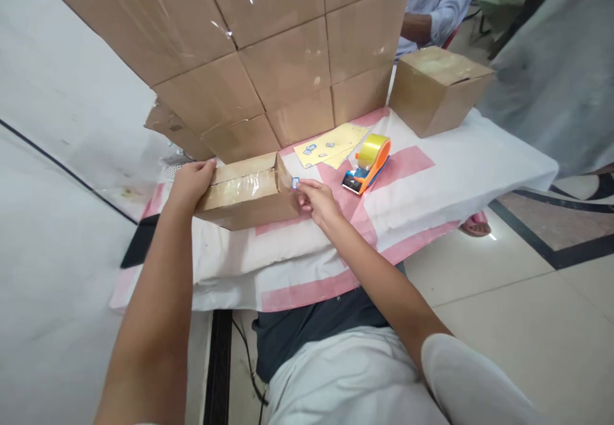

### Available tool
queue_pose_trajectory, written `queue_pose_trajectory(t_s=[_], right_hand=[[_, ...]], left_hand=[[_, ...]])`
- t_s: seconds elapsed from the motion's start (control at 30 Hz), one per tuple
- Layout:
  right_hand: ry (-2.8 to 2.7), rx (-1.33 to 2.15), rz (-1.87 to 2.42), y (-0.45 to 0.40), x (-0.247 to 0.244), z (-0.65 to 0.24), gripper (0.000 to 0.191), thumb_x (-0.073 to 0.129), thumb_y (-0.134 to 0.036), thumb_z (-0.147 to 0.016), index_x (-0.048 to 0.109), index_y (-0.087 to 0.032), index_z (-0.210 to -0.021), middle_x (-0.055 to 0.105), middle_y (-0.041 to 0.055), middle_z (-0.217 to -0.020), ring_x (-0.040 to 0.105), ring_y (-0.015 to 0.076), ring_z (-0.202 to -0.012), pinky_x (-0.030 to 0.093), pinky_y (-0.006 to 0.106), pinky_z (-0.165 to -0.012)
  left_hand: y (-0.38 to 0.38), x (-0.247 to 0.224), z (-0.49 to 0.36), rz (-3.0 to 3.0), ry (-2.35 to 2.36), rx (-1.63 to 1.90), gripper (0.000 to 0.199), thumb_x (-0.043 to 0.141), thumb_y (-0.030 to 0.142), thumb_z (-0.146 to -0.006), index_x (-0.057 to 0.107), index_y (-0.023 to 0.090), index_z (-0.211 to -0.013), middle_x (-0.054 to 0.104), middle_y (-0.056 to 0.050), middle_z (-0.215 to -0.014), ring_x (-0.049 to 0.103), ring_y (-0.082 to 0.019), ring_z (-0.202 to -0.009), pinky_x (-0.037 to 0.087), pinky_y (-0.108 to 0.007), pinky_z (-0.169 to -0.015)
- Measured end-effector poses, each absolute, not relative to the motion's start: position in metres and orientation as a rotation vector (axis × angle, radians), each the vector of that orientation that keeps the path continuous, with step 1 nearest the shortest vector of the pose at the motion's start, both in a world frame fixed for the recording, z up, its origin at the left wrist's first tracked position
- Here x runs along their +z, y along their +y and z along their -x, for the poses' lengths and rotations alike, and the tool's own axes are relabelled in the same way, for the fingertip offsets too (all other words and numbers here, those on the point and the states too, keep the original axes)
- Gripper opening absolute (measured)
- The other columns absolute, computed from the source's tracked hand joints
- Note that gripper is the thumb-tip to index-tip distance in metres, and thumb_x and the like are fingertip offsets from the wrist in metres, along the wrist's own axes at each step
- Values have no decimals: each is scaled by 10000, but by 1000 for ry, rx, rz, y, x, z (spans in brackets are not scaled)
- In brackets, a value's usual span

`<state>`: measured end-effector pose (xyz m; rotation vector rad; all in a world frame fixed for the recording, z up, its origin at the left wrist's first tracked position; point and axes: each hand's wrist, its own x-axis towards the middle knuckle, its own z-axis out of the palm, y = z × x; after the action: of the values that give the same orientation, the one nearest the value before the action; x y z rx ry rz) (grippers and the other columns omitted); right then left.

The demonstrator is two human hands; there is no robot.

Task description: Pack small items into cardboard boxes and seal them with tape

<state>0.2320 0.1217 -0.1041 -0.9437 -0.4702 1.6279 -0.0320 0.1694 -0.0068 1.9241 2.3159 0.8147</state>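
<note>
A taped cardboard box [254, 210] lies on the cloth-covered table in front of me. My left hand [192, 185] grips its left end, fingers over the top edge. At the box's right end, my right hand [316, 200] pinches a small blue-and-white sticker [295, 183] between thumb and fingertips, close to the cardboard. Whether the sticker touches the box I cannot tell. Just beyond, yellow sticker sheets [330, 146] with a few blue-edged pieces lie flat. Right of them sits an orange tape dispenser [378, 162] with a yellowish roll.
Stacked cardboard boxes [288, 54] rise like a wall at the table's back. Another closed box [436, 92] stands at the back right, near a person's arm [416, 28]. The pink-and-white tablecloth [489, 150] hangs over the front edge. A white wall [57, 220] borders the left.
</note>
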Motion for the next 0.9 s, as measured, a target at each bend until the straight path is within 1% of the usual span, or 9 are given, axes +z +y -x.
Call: queue_pose_trajectory(t_s=[0.13,0.3,0.37,0.47,0.6,0.67,0.77,0.83,0.9], right_hand=[[-464,1672,956,126,-98,-235,228,833,-215,-673,629,-180,-766,651,-37,-670,446,44,-430,172,181,-377],[-521,1689,908,123,-102,-235,201,834,-211,-680,646,-163,-732,461,-89,-531,324,31,-430,142,181,-386],[-543,1687,906,121,-103,-235,195,822,-220,-692,639,-163,-726,451,-88,-534,307,32,-433,136,185,-387],[-616,1620,945,121,-105,-236,165,771,-247,-737,622,-177,-742,502,-68,-562,387,50,-445,169,184,-389],[-850,1461,961,125,-112,-240,106,690,-248,-791,606,-201,-837,626,-38,-717,464,63,-450,296,202,-421],[-1012,1314,972,127,-116,-243,118,654,-224,-809,623,-207,-921,646,-29,-790,489,76,-481,372,225,-476],[-1263,1031,982,128,-119,-251,188,596,-177,-837,635,-213,-1017,635,-9,-844,579,125,-639,438,250,-603],[-1445,873,981,129,-116,-257,164,558,-144,-853,631,-209,-985,636,8,-866,592,149,-720,444,265,-670],[-1638,737,970,130,-111,-265,153,523,-112,-864,635,-200,-922,631,20,-865,579,164,-751,437,283,-716]], left_hand=[[170,-3,30,-1876,2351,701,249,608,389,-904,737,208,-793,738,7,-771,549,-215,-825,385,-291,-771],[168,-2,29,-1855,2375,683,286,566,396,-945,745,197,-842,749,-3,-832,540,-206,-830,381,-286,-772],[167,-2,29,-1851,2380,682,305,565,415,-952,745,193,-846,743,-2,-828,534,-202,-828,383,-285,-775],[167,-2,28,-1850,2388,673,318,561,427,-960,744,189,-855,740,-7,-836,537,-201,-833,390,-286,-784],[166,-1,26,-1853,2398,639,316,539,402,-974,744,179,-887,746,-35,-900,550,-210,-851,403,-308,-814],[166,-1,26,-1855,2407,624,329,520,396,-979,751,170,-916,752,-50,-942,553,-215,-861,409,-321,-828],[166,0,25,-1855,2421,598,364,490,395,-980,762,153,-971,759,-74,-1007,570,-223,-886,421,-336,-846],[165,0,24,-1858,2426,576,388,475,397,-979,766,142,-1000,759,-93,-1045,588,-233,-918,429,-346,-866],[164,1,23,-1861,2424,549,411,459,401,-979,766,131,-1026,756,-108,-1079,605,-247,-961,438,-355,-889]])
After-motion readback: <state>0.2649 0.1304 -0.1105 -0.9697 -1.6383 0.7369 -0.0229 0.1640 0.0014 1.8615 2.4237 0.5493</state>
